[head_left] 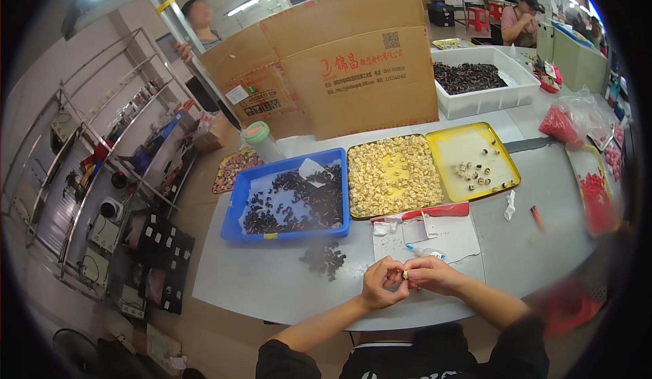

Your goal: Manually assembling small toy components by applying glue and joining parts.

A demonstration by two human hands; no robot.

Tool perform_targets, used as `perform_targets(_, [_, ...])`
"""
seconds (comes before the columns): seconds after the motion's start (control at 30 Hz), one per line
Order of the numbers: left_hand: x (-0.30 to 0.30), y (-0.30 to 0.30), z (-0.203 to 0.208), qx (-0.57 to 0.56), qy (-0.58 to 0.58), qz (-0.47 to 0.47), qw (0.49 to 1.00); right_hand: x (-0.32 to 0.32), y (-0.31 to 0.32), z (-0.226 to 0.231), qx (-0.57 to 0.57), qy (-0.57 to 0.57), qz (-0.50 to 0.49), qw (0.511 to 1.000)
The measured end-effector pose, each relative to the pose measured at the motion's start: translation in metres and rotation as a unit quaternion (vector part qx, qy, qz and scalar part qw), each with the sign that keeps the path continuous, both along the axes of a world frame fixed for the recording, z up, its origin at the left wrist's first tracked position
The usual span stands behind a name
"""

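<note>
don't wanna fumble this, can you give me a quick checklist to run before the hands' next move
1. Small piece steadied: ok, at the fingertips of the left hand and right hand.
2. Small piece undamaged: cannot tell, too small and partly covered.
3. Blue-tipped tube nearby: ok, just beyond the hands.
4. Dark pieces all inside the blue bin: not ok, a loose heap lies in front.
5. Room on the right yellow tray: ok, mostly bare.

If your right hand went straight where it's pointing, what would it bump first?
Probably the small pale-and-dark piece at its fingertips, then the left hand just beyond; exact depth is hard to tell.
</note>
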State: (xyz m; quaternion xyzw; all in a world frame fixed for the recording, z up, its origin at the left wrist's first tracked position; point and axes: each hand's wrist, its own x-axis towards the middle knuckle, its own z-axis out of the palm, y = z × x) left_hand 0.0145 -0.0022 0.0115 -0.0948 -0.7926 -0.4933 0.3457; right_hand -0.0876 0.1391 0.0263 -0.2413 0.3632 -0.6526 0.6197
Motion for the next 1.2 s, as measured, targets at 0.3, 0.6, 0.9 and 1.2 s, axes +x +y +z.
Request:
perform_targets(0.3, [-0.001, 0.001, 0.004, -0.008, 0.02, 0.008, 1.0, 0.0, -0.001, 0.004, -0.014, 0.011, 0.015, 1.0])
perform_targets(0.6, [-0.002, 0.001, 0.006, -0.02, 0.033, 0.011, 0.999, 0.0, -0.002, 0.005, -0.007, 0.03, 0.011, 0.999])
perform_targets(0.9, [-0.003, -0.003, 0.0, 0.068, -0.052, -0.059, 0.995, -0.006, -0.001, 0.001, 0.005, 0.15, -0.019, 0.988])
perform_targets(1.2, [-0.001, -0.013, 0.016, 0.089, -0.113, -0.127, 0.981, -0.008, -0.004, -0.004, -0.041, 0.192, 0.023, 0.98])
